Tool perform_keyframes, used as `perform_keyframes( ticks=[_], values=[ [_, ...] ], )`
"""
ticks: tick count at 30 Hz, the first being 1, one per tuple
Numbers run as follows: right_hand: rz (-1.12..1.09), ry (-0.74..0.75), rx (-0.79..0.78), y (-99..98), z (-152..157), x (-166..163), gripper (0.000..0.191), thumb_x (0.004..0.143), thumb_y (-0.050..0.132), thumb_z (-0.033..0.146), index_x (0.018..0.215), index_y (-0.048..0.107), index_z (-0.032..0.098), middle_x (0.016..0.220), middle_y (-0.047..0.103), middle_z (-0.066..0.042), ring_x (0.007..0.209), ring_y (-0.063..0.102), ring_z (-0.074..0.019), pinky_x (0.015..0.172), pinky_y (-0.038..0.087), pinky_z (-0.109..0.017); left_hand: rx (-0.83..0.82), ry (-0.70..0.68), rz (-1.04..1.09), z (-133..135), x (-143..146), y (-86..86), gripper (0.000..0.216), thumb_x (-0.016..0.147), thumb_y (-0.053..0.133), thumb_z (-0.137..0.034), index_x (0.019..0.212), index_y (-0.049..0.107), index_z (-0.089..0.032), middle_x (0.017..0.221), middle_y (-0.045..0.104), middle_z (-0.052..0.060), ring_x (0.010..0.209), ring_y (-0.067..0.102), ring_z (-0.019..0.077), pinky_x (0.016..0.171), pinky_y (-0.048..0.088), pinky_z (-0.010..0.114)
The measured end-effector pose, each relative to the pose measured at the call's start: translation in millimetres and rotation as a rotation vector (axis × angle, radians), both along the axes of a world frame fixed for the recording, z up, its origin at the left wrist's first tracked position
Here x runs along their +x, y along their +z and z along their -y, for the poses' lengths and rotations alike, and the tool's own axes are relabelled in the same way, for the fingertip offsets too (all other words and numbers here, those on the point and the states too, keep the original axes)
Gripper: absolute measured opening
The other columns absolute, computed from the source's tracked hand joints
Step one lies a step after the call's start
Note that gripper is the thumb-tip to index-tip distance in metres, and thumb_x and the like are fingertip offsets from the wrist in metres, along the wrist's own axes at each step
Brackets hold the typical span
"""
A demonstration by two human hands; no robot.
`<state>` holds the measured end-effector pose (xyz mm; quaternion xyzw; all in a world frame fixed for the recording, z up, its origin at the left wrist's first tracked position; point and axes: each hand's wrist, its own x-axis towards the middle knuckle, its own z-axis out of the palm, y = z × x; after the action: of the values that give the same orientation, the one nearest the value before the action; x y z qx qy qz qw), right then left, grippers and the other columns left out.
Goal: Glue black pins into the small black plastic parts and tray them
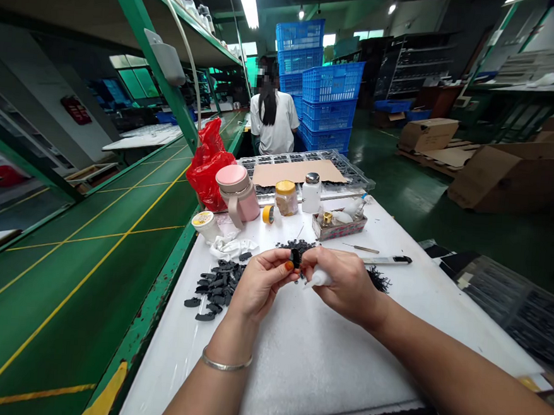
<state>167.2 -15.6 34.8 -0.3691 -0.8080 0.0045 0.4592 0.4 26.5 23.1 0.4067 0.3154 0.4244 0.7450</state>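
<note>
Between the thumb and fingers of my left hand [267, 276] is a small black plastic part [295, 257], held up above the white tabletop. My right hand [347, 282] is closed around a small white bottle with a narrow tip [320, 277], and its fingertips meet the black part; whether they pinch something tiny there I cannot tell. Left of my hands lies a heap of curved black pieces [219, 285]. Just beyond them is a pile of tiny black rings [298, 244]. Thin black pins [379, 279] lie beside my right wrist, partly hidden by it.
At the back stand a pink mug [243, 199], yellow-lidded jar [286, 199], white pump bottle [311, 194] and small box [339, 228]. Tweezers [362, 248] lie to the right. A green conveyor [88, 264] runs along the left. A person [274, 122] sits ahead near blue crates [329, 104].
</note>
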Motion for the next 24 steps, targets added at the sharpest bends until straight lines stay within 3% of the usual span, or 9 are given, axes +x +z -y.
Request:
perform_keyframes(
  ticks=[8, 19, 24],
  values=[
    [-0.038, 0.025, -0.047, -0.4, 0.1, -0.1, 0.024, 0.076, 0.048, 0.003, 0.091, 0.048, 0.022, 0.076, 0.061, 0.001, 0.067, 0.059, -0.0133, 0.063, 0.044, -0.023, 0.083, 0.001, -0.037, -0.1, -1.0, -0.9, 0.028, 0.063, 0.084, -0.021, 0.086, 0.07, -0.01, 0.078, 0.07, 0.009, 0.067, 0.064, 0.0132, 0.066, 0.053, 0.019],
    [-0.11, 0.016, -0.058, 2.0, 5.6, -3.8, 0.024, 0.074, 0.051, 0.004, 0.089, 0.047, 0.023, 0.077, 0.062, 0.002, 0.067, 0.059, -0.0127, 0.064, 0.045, -0.022, -0.024, -0.042, 0.045, -3.3, -3.1, -3.3, 0.028, 0.059, 0.085, -0.016, 0.081, 0.069, -0.01, 0.075, 0.068, 0.008, 0.065, 0.062, 0.0106, 0.063, 0.051, 0.016],
    [-0.076, 0.009, -0.074, 2.7, 4.6, -3.3, 0.022, 0.074, 0.05, 0.006, 0.087, 0.047, 0.022, 0.076, 0.061, 0.001, 0.067, 0.059, -0.0139, 0.063, 0.043, -0.023, 0.164, 0.043, -0.067, -2.6, -2.6, -3.1, 0.028, 0.06, 0.085, -0.018, 0.083, 0.071, -0.012, 0.074, 0.069, 0.007, 0.065, 0.064, 0.0146, 0.062, 0.053, 0.021]
  ],
)
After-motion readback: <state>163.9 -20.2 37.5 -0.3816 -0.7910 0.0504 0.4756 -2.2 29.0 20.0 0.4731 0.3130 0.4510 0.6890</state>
